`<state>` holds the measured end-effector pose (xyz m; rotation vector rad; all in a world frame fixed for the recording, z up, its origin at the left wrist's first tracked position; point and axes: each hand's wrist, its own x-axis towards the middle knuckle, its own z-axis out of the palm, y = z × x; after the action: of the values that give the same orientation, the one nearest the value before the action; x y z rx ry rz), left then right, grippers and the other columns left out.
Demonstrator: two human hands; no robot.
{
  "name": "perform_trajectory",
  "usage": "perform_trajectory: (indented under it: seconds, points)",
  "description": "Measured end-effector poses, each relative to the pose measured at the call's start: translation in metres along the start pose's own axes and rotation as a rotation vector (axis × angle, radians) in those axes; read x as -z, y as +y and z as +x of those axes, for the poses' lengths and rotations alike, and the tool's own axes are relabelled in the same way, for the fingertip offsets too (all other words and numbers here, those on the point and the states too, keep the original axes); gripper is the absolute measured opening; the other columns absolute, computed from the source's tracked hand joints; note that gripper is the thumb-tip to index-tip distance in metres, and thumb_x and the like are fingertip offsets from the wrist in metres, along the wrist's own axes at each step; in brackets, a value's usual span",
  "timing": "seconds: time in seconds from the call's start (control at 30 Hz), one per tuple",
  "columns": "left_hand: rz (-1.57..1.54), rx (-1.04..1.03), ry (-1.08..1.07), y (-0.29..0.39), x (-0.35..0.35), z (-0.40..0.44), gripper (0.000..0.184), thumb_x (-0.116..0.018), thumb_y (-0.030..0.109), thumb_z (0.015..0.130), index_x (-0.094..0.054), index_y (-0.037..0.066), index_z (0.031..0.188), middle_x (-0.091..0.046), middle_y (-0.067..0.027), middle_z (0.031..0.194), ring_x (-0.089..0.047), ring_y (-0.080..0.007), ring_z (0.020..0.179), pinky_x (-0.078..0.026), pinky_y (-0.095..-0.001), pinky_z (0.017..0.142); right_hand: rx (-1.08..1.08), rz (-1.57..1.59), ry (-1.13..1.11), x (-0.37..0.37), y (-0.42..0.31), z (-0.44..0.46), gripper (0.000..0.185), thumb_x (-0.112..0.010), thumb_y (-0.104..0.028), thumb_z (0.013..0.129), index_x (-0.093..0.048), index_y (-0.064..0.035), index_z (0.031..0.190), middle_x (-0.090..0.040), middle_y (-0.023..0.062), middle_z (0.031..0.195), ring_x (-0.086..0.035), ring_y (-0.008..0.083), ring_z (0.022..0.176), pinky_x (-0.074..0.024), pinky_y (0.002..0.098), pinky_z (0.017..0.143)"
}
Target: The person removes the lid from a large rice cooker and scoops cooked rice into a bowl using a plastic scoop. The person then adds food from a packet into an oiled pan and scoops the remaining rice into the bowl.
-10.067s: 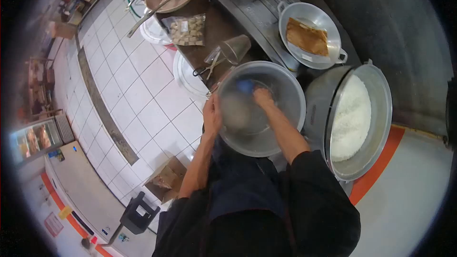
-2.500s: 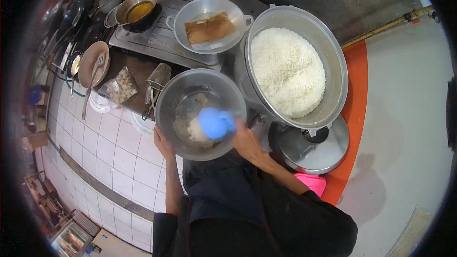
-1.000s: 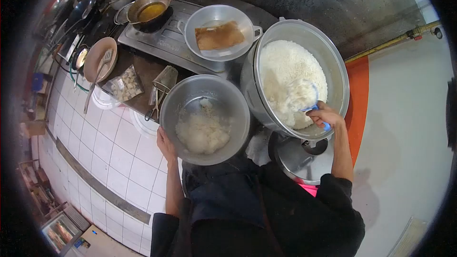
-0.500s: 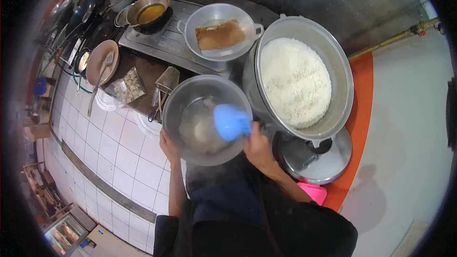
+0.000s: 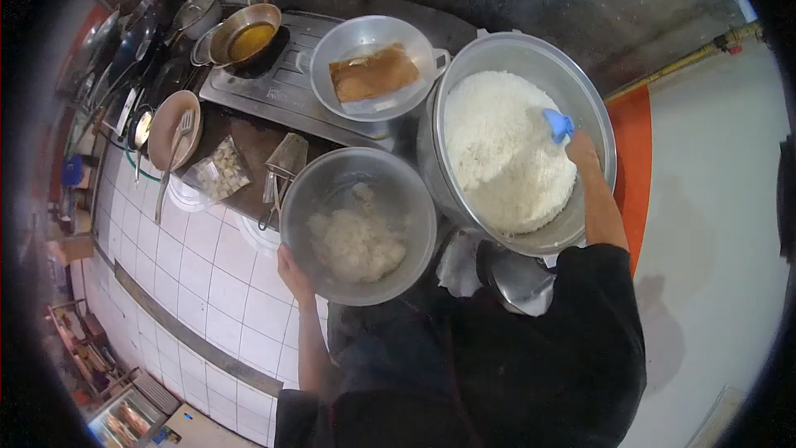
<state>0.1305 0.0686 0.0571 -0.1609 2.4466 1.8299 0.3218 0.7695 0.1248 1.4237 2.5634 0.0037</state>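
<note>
My left hand (image 5: 295,274) grips the rim of a grey metal bowl (image 5: 419,199) at its lower left. Clumped cooked rice (image 5: 358,242) lies in the bowl. To the right, my right hand (image 5: 582,152) is closed around a blue plastic scoop (image 5: 559,125), held at the right side of a large mass of white rice (image 5: 497,116). That rice fills much of a big metal pot (image 5: 593,91). The scoop's handle is mostly hidden in my fingers.
A metal wok (image 5: 332,43) with a brown sheet in it sits behind the bowl on the stove (image 5: 307,112). Leftward are a pan of oil (image 5: 250,40), a bag of pale cubes (image 5: 220,169) and a brown bowl with a spatula (image 5: 184,126). A metal lid (image 5: 518,278) lies below the pot.
My right hand has moved the blue scoop from over the bowl to the rice in the big pot. The rice in the bowl now shows clearly. My left hand stays on the rim.
</note>
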Motion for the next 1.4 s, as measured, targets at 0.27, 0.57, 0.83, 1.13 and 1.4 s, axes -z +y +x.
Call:
perform_trajectory:
  seconds: [0.27, 0.57, 0.83, 1.13, 1.4]
  points:
    - [0.024, 0.029, -0.003, 0.020, -0.001, -0.002, 0.047, -0.034, 0.037, 0.105, -0.055, -0.004, 0.098, -0.058, -0.0094, 0.089, -0.051, -0.0183, 0.086, -0.042, -0.0313, 0.081, 0.022, 0.044, -0.537, 0.049, -0.085, -0.061, 0.014, -0.050, -0.002, 0.073, -0.061, 0.0057, 0.074, -0.061, 0.0151, 0.059, -0.061, 0.0262, 0.049, -0.0452, 0.0387, 0.046]
    - [-0.081, -0.014, 0.057, 0.016, -0.003, -0.003, 0.044, -0.039, 0.034, 0.105, -0.059, -0.005, 0.112, -0.063, -0.0099, 0.098, -0.054, -0.0161, 0.091, -0.043, -0.0299, 0.085, 0.286, 0.196, -0.841, 0.056, -0.139, -0.133, 0.012, -0.053, -0.009, 0.077, -0.057, 0.0017, 0.081, -0.055, 0.0123, 0.057, -0.054, 0.0207, 0.045, -0.0417, 0.0361, 0.043]
    - [-0.087, 0.015, 0.068, -0.002, -0.001, -0.002, 0.048, -0.041, 0.038, 0.104, -0.060, -0.006, 0.110, -0.064, -0.0103, 0.095, -0.055, -0.0173, 0.091, -0.043, -0.0298, 0.085, 0.085, 0.639, -1.257, 0.069, -0.124, -0.169, 0.009, -0.058, -0.011, 0.080, -0.049, -0.0104, 0.079, -0.040, -0.0042, 0.056, -0.035, 0.0062, 0.043, -0.0286, 0.0257, 0.038]
    - [-0.114, 0.064, 0.026, 0.003, 0.000, -0.003, 0.049, -0.039, 0.038, 0.104, -0.060, -0.005, 0.114, -0.065, -0.0088, 0.102, -0.055, -0.0155, 0.096, -0.043, -0.0306, 0.087, -0.017, 0.875, -0.923, 0.153, -0.108, -0.216, 0.017, -0.061, -0.009, 0.082, -0.045, -0.0113, 0.076, -0.035, -0.0060, 0.052, -0.029, 0.0038, 0.040, -0.0194, 0.0250, 0.036]
    - [-0.092, 0.050, -0.010, 0.018, 0.001, -0.007, 0.049, -0.038, 0.037, 0.105, -0.059, -0.005, 0.118, -0.064, -0.0109, 0.107, -0.054, -0.0176, 0.101, -0.042, -0.0318, 0.091, 0.348, 1.014, -0.055, 0.095, -0.195, -0.331, 0.035, -0.052, -0.008, 0.091, -0.047, 0.0002, 0.125, -0.060, 0.0055, 0.070, -0.057, 0.0152, 0.055, -0.0451, 0.0321, 0.048]
